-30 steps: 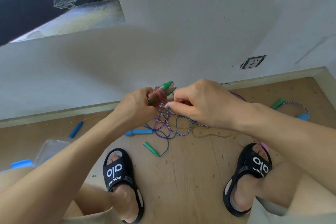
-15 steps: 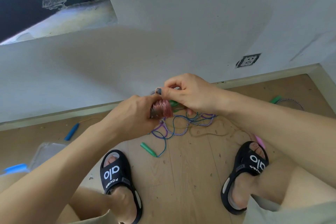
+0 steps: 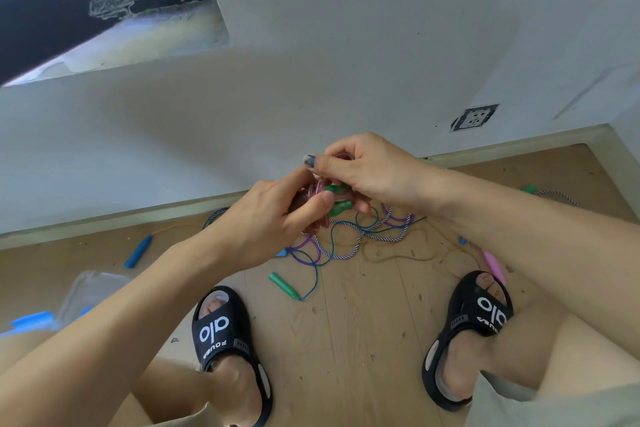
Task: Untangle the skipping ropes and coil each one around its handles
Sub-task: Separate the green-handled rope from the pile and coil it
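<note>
We start with the wooden floor (image 3: 363, 340), which carries the remaining work: a tangle of ropes (image 3: 349, 239) lies between the two sandalled feet and the wall, purple, teal and striped strands crossing one another. A green handle (image 3: 284, 285) rests at the near edge of the tangle on its teal cord; a blue handle (image 3: 138, 251) lies well apart to the left, and a pink handle (image 3: 494, 265) sits just beside the right sandal (image 3: 476, 329). We judge these are left on the floor so that only one rope is handled at a time.

Above the tangle we hold the pink rope coil (image 3: 317, 199), wound around a pair of green handles (image 3: 337, 198). The bundle is raised off the floor, which we judge keeps the wraps tight and clear of the loose strands.

The left hand (image 3: 266, 222) grips the bundle from the left, fingers curled around the wraps and the thumb pressed across the front. The right hand (image 3: 367, 172) arches over the top, fingers curled around the upper coil and handle ends; whether it pinches a free rope end we cannot tell. Both forearms converge from the lower corners
</note>
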Demonstrator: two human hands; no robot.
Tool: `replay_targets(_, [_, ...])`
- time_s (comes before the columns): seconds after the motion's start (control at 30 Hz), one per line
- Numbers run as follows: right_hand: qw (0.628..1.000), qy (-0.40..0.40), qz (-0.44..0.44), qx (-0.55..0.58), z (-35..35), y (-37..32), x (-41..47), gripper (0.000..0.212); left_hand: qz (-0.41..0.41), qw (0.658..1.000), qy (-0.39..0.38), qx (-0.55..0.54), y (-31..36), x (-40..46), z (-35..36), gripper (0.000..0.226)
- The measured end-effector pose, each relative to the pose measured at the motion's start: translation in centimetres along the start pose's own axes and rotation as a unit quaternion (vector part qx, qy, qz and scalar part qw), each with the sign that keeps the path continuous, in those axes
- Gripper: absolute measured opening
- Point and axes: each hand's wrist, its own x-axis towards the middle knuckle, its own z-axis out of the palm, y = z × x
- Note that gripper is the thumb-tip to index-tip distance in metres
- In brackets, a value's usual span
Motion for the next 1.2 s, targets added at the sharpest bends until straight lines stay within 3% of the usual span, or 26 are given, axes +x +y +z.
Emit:
replay_targets(0.17, [1.0,0.006,0.029,0.009,-0.5,0.1,0.1,0.037,0.002,1.0,-0.002,-0.015,-0.2,-0.3,-0.7,0.02])
replay_targets(0.3, [0.989,-0.059,0.104,0.09,0.7,0.9,0.1,0.038,-0.003,0.996,-0.009,-0.087,-0.4,-0.6,-0.9,0.025])
replay_targets(0.43, [0.971,-0.101,0.156,0.153,1.5,1.4,-0.3,0.031,-0.015,0.997,0.003,-0.079,-0.4,-0.7,-0.6,0.018])
replay_targets(0.63, [0.95,-0.086,0.193,0.229,1.5,1.2,-0.6,0.021,0.01,0.993,0.037,-0.11,0.1,-0.5,-0.6,0.008])
replay_targets(0.87, [0.944,-0.061,0.184,0.266,0.9,0.7,-0.2,0.021,0.001,0.99,0.054,-0.129,0.1,-0.3,-0.6,0.007])
replay_targets(1.1, [0.957,0.063,0.081,0.273,-0.1,-0.3,0.2,0.028,-0.037,0.987,0.035,-0.15,-0.3,0.2,-0.2,0.013])
replay_targets(1.2, [0.946,0.056,0.044,0.317,-0.2,-1.0,-0.4,0.021,-0.047,0.989,0.044,-0.13,-0.6,0.5,-0.1,0.015])
